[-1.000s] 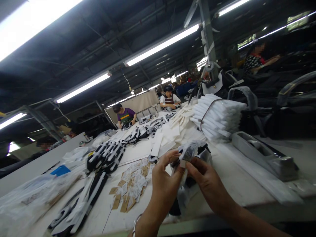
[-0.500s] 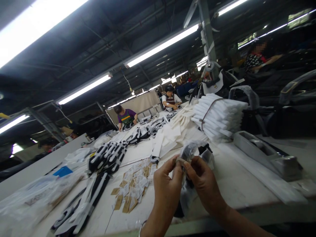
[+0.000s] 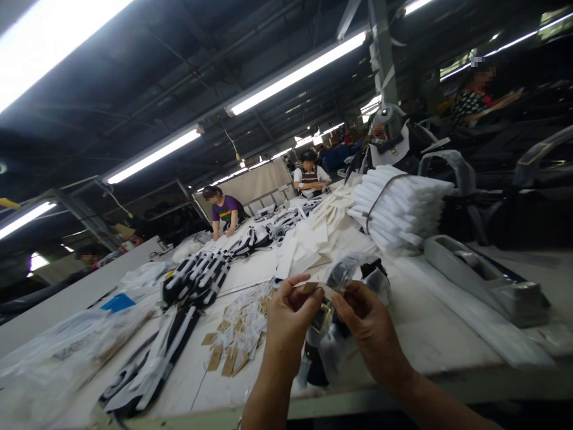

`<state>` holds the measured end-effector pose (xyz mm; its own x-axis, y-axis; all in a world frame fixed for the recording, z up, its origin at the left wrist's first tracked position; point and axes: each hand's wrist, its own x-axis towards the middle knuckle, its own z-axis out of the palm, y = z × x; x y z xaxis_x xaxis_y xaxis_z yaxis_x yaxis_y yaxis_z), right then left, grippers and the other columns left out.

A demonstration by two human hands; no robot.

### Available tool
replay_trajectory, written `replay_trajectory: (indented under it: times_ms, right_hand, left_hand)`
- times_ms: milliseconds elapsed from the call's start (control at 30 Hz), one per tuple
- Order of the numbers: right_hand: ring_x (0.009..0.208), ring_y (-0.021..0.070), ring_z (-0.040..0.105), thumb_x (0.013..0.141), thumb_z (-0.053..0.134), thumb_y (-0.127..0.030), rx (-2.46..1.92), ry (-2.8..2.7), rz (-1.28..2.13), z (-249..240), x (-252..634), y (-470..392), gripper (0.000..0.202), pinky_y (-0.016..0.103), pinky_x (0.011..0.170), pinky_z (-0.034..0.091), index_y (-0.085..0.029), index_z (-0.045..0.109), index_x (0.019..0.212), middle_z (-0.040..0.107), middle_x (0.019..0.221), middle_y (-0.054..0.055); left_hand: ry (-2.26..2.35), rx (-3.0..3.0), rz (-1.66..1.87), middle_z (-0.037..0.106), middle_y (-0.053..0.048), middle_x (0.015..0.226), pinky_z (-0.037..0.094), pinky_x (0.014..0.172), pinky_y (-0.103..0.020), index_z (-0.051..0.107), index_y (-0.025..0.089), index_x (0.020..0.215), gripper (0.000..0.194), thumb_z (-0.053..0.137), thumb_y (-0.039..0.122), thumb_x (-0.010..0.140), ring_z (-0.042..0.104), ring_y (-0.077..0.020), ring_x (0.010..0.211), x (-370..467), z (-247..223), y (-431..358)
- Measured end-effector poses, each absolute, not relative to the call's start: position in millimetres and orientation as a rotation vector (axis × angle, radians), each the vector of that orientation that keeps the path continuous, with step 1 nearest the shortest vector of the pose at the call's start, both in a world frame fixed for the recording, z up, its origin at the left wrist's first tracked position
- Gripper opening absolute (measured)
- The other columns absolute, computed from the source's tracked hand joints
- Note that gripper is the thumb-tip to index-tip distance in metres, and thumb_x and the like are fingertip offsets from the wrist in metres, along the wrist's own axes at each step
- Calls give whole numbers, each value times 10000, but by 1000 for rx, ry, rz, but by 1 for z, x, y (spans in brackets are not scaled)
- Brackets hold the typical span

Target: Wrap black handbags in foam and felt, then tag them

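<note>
My left hand (image 3: 290, 313) is closed, pinching a small brown and white tag (image 3: 311, 287) between thumb and fingers. Its pale end reaches across to my right hand (image 3: 373, 325), whose thumb and forefinger are pinched on it. Right behind and below the fingers lies a black strap wrapped in clear plastic (image 3: 347, 267), with a gold-coloured buckle (image 3: 320, 319) showing between my hands. My right hand covers part of this strap. Left of my hands, a loose heap of brown and white tags (image 3: 242, 328) lies on the white table (image 3: 250, 394).
Black and white straps (image 3: 197, 278) are piled at the left, near plastic bags (image 3: 67, 352). White foam strips tied in a bundle (image 3: 398, 206) and a grey tape dispenser (image 3: 483, 280) stand at the right. Two co-workers (image 3: 226, 209) are at the table's far end.
My left hand has moved slightly left, away from my right hand, so the tag and the gold-coloured buckle now show between them. The co-worker in purple leans further forward with arms extended.
</note>
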<state>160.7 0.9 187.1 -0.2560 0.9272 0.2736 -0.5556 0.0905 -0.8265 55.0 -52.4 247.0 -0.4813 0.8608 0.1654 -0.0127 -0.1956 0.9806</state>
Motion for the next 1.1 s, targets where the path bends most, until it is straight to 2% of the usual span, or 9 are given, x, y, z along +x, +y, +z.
replay_trajectory:
  times_ms: [133,267,467,633,767,833,1000,1100]
  right_hand:
    - [839,189,631,779,768,-414,-471,-1104,1502,186,161,2,303,269,746,503,-206,613,935,687,889,32]
    - [802,168,606,779,772,-399,-471,-1116,1485,189,161,4,289,256,723,488,-209,616,932,661,846,11]
    - [692,124,525,782,769,-413,-503,-1100,1514,191,159,1,290,218,622,446,-186,604,851,596,753,-14]
    - [673,114,517,770,785,-415,-439,-1042,1623,189,157,0,314,212,632,453,-193,570,821,566,726,-33]
    - [676,124,536,723,826,-400,-420,-988,1690,188,159,2,351,225,648,472,-195,551,794,551,709,-37]
    - [713,140,556,723,824,-405,-421,-977,1705,188,161,3,343,245,688,498,-196,566,808,570,737,-25]
    - [813,177,609,821,722,-460,-392,-1021,1712,186,170,4,278,289,750,537,-213,613,886,629,839,16]
    - [873,189,630,768,783,-416,-450,-1106,1635,187,174,5,304,284,794,535,-210,636,936,663,895,27]
  left_hand:
    - [1391,973,1783,740,-16,785,504,684,-184,661,155,982,397,846,304,664,674,-101,700,57,250,-52]
    - [1441,1072,1771,747,-39,825,530,736,-215,674,144,940,302,811,268,701,698,-135,769,59,252,-51]
    - [1858,1688,1791,767,-32,862,576,784,-278,729,204,872,66,690,213,820,727,-183,820,60,240,-59]
    - [2154,2285,1748,772,-44,1009,585,859,-278,734,234,990,217,630,106,849,733,-193,937,61,228,-65]
    - [2199,2505,1661,739,-86,1129,567,956,-351,703,213,1133,318,577,77,875,701,-227,1057,66,222,-64]
    - [2188,2562,1621,714,-101,1184,558,979,-368,669,205,1210,377,560,64,878,677,-239,1108,69,220,-65]
    - [2090,2549,1573,625,-115,1328,525,1035,-381,558,206,1364,540,554,41,850,596,-265,1231,71,212,-69]
    - [2043,2475,1581,601,-110,1362,517,1045,-392,555,224,1369,550,564,60,845,582,-274,1248,69,211,-70]
